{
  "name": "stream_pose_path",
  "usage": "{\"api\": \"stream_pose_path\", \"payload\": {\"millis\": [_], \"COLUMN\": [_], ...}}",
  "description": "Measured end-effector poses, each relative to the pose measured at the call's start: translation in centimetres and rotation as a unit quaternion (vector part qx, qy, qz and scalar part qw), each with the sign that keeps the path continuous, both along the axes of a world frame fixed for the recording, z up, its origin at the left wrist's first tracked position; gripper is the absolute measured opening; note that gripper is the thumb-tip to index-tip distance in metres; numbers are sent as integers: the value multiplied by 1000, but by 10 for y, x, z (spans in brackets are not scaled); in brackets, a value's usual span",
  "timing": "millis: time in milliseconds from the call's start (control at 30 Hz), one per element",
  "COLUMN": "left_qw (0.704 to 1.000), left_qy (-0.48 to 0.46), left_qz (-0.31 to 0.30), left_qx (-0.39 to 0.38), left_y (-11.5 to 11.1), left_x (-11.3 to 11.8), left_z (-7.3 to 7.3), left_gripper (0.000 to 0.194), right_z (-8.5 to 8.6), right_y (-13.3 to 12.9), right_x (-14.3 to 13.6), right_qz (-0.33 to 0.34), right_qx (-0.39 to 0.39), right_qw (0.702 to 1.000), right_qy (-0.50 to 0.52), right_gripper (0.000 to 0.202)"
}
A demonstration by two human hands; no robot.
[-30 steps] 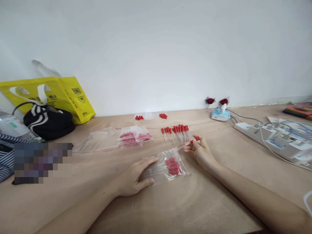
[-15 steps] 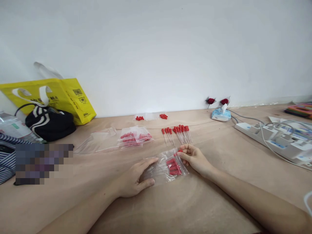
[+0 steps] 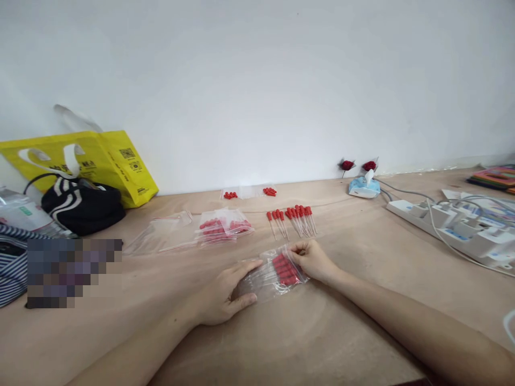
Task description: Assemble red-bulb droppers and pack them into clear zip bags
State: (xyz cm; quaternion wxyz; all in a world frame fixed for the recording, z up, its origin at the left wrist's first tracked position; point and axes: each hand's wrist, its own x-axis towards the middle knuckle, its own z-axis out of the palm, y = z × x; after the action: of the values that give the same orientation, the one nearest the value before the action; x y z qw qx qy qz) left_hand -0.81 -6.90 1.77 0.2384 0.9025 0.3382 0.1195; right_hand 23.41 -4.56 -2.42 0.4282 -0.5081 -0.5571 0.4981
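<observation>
A clear zip bag [image 3: 261, 289] lies on the table between my hands, with several red-topped droppers [image 3: 285, 269] inside, their tops to the right. My left hand [image 3: 229, 292] rests at the bag's left end, thumb and fingers apart. At the bag's upper right corner, my right hand [image 3: 314, 260] has its fingers pinched together at the opening; what exactly they grip is hidden. Just beyond lie loose red-topped droppers [image 3: 300, 221] in two groups. To their left is a pile of filled bags [image 3: 221, 226], beside flat clear bags [image 3: 173, 230].
Two small bags with red pieces [image 3: 230, 195] lie near the wall. A yellow bag [image 3: 132, 166] and black pouch [image 3: 84, 206] stand left. On the right are a tissue pack [image 3: 364, 187], a power strip [image 3: 466, 230] with cables, and dark red flowers [image 3: 369, 165].
My right hand has moved slightly left and closed in at the bag's opening. The red top that was at its fingertips now lies inside the bag with the others.
</observation>
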Motion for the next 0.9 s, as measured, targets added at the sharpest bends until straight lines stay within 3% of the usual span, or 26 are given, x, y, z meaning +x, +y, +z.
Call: {"api": "stream_pose_path", "payload": {"millis": [200,300,433,533,767,900], "left_qw": [1000,1000,999,999,998,988], "left_qy": [3,16,32,23,-46,-126], "left_qz": [-1,-1,6,11,9,92], "left_qx": [5,7,20,35,42,-16], "left_y": [-1,0,1,2,4,10], "left_x": [0,0,1,2,3,10], "left_z": [1,0,0,-1,-6,-5], "left_gripper": [53,49,47,46,43,44], "right_z": [15,22,20,13,13,20], "right_y": [7,6,4,4,-1,-7], "right_x": [6,12,19,18,7,4], "right_qz": [114,71,-33,7,85,140], "right_qx": [-62,-89,-29,27,54,133], "right_qw": [989,989,989,985,989,980], "right_qy": [-71,-89,-144,-169,-110,-45], "right_gripper": [22,19,25,32,31,32]}}
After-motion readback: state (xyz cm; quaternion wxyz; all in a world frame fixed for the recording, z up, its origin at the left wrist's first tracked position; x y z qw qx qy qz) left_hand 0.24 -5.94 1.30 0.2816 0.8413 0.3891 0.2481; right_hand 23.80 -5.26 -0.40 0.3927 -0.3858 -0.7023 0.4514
